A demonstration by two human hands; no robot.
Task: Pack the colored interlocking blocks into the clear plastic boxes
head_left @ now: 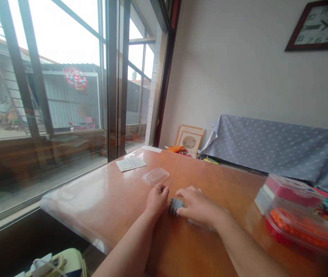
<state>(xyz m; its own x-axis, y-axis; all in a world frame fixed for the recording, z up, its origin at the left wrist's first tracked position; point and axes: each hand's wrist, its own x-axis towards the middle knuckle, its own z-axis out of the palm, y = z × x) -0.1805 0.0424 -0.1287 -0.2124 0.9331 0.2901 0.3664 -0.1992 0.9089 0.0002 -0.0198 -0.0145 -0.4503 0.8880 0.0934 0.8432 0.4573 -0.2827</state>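
Observation:
My right hand [198, 206] curves its thumb and fingers around the edge of a small grey block [176, 206] with dark notches along its sides. The block is at table height, and its exact kind is too small to make out. Just left of it, my left hand [157, 200] has its fingers curled together in a pinch; whatever may be between them is hidden. Partly under my right hand lies a clear plastic object [200, 225], mostly covered. Beyond my left hand, a clear plastic lid [155, 176] rests flat on the table [117, 204].
Sheets of paper [131, 164] lie near the window side. Clear boxes with pink [293, 192] and orange-red contents [302, 231] stand at the right, blurred. A cloth-covered piece of furniture [273, 144] and a framed picture [189, 140] are along the wall.

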